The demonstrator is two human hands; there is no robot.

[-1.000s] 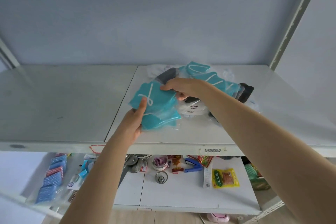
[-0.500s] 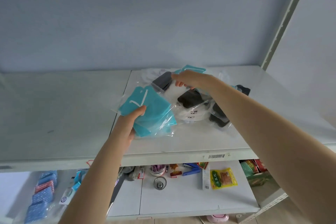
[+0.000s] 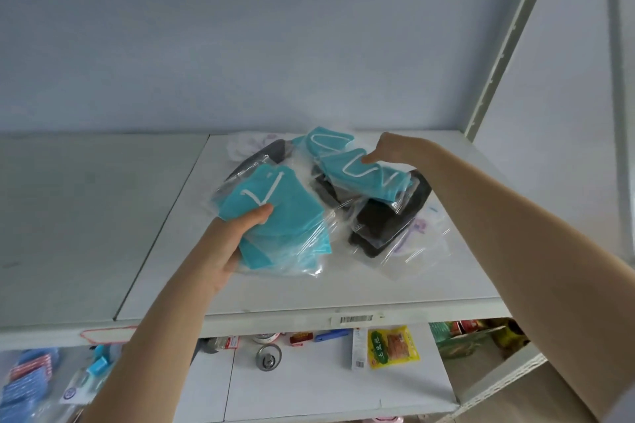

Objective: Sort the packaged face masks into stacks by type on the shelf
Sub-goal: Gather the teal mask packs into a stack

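Note:
My left hand (image 3: 229, 243) grips a small stack of teal masks in clear wrappers (image 3: 285, 223), held just above the white shelf (image 3: 309, 295). My right hand (image 3: 395, 149) reaches to the pile behind, fingertips pinching the edge of a teal packaged mask (image 3: 357, 172) that lies on top. Under it lie black packaged masks (image 3: 381, 220), and another dark one (image 3: 261, 156) sits at the back left. White printed masks in clear wrappers (image 3: 421, 230) show at the pile's right edge and at the back (image 3: 247, 144).
The left half of the shelf is a grey board (image 3: 79, 216). A slotted metal upright (image 3: 505, 41) rises at the right. The lower shelf holds a yellow snack packet (image 3: 391, 347), a round tin (image 3: 268, 357), blue packets (image 3: 27, 385) and other small goods.
My right hand let go of the teal stack and moved back and right onto the teal mask on the pile. My left hand kept the stack. The camera tilted upward.

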